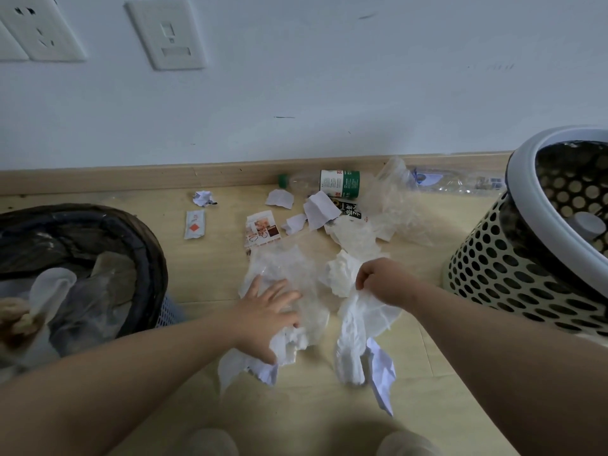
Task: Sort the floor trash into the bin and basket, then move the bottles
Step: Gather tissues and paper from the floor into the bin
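Between bin (146, 245) and basket (487, 274), trash (289, 268) on open floor (204, 271)

I am looking through a single wide-angle camera worn on the head, pitched forward and down at the floor (296, 422) from close above. It faces the wall (329, 93), whose skirting board (131, 177) runs across the middle of the frame, bowed by the lens. The forearms (131, 373) enter from the bottom corners, so the left hand (266, 317) and right hand (381, 281) sit near the centre. The bin (144, 245) is cut by the left edge, the basket (493, 274) by the right, and the wall sockets (42, 28) by the top left corner.
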`<state>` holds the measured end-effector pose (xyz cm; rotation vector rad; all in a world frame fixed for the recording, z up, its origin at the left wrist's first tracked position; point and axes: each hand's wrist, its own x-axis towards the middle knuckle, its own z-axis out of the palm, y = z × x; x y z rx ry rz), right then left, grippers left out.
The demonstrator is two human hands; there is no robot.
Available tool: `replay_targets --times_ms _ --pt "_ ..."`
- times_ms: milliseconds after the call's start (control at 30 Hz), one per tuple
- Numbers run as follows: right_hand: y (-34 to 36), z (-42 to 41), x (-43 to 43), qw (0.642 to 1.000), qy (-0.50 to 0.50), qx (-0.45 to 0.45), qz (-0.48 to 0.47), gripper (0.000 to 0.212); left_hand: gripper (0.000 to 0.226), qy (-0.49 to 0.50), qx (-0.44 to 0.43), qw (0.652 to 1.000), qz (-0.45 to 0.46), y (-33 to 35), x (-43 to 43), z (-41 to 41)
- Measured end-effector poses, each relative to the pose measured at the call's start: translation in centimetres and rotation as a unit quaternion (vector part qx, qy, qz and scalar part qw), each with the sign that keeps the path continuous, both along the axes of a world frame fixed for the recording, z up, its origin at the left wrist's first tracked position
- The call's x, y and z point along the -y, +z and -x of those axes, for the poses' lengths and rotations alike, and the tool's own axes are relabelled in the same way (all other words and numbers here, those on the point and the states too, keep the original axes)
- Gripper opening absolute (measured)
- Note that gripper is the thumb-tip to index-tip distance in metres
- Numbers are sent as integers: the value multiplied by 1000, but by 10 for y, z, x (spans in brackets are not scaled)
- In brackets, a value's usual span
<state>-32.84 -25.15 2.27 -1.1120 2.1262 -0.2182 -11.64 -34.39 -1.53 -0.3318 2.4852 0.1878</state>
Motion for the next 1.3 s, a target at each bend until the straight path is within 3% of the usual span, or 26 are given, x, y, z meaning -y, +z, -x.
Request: replay_targets --times_ms 100,233,300,433,633,700,800,900,1033,1133,1200,1300 --pt "-1 -3 0 1000 15 0 -17 34 75 -49 20 997 61 -4 9 -8" --pt "-2 -6 1 999 28 -7 -22 35 35 -39 -60 996 59 -4 12 -10" --pt "-1 -7 2 1000 23 -7 -15 36 19 -1 -80 996 33 -4 13 -8" --pt "1 -8 3 1000 22 -7 -16 37 14 90 -112 990 -7 5 17 4" --pt "1 -7 8 998 -47 40 21 31 7 247 -227 941 -39 38 18 31" --pt "2 -6 10 993 -86 66 40 32 13 328 -272 901 -77 45 17 42" --pt "5 -7 12 979 -149 115 73 38 14 484 -344 777 -208 53 13 55" --pt "13 -12 16 943 -236 210 106 30 8 586 -340 679 -283 49 9 63" --pt "25 -24 21 881 -299 353 99 10 23 681 -275 553 -394 50 -4 71" --pt "30 -32 25 835 -313 443 86 10 39 667 -217 532 -474 49 -12 73" --pt "34 -36 30 805 -338 478 95 10 32 643 -226 517 -517 48 -13 73" --pt "36 -40 37 799 -356 473 106 20 15 633 -275 510 -512 56 -11 71"
